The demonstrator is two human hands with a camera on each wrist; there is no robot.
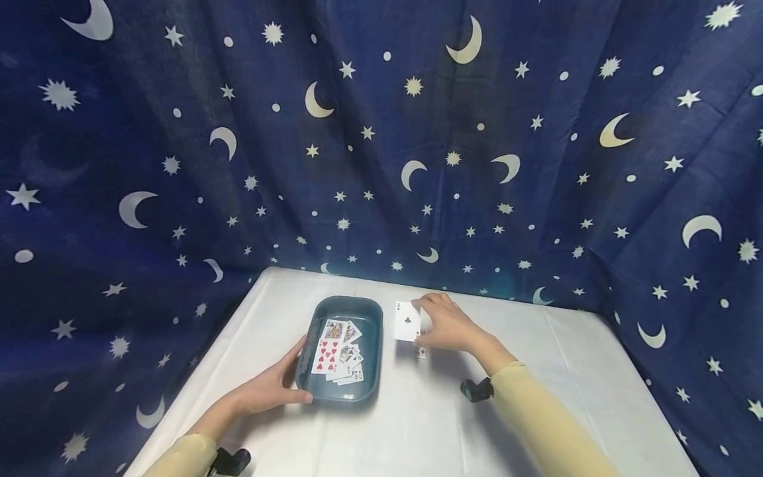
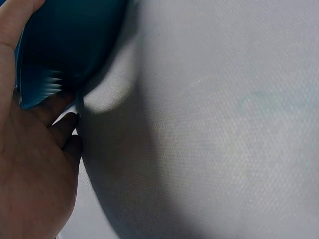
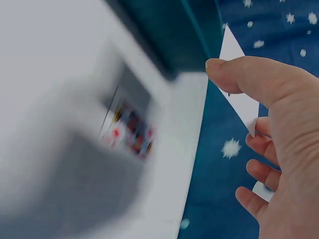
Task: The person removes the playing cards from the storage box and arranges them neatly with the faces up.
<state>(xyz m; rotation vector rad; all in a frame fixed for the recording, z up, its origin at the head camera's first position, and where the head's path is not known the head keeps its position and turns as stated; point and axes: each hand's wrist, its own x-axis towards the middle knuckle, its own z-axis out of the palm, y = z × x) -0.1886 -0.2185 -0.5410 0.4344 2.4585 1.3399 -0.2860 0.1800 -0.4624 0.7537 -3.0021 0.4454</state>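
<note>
A dark blue-green plastic tray (image 1: 371, 331) holds several face-up playing cards (image 1: 328, 356), among them a red hearts card and some face cards. My left hand (image 1: 271, 384) grips the tray's left side, thumb at the near left corner; the left wrist view shows its fingers (image 2: 62, 130) at the tray's wall. In my right hand (image 1: 450, 324), thumb and fingers pinch an ace of clubs (image 1: 406, 322), raised above the table just right of the tray. Below that hand a face card (image 3: 132, 130) lies on the table, partly hidden in the head view and blurred in the wrist view.
A white cloth covers the table (image 1: 429, 424). Behind it and at both sides hangs a dark blue curtain (image 1: 381, 165) with moons and stars. Black wrist cameras sit below the left sleeve (image 1: 185, 457) and the right sleeve (image 1: 536, 411).
</note>
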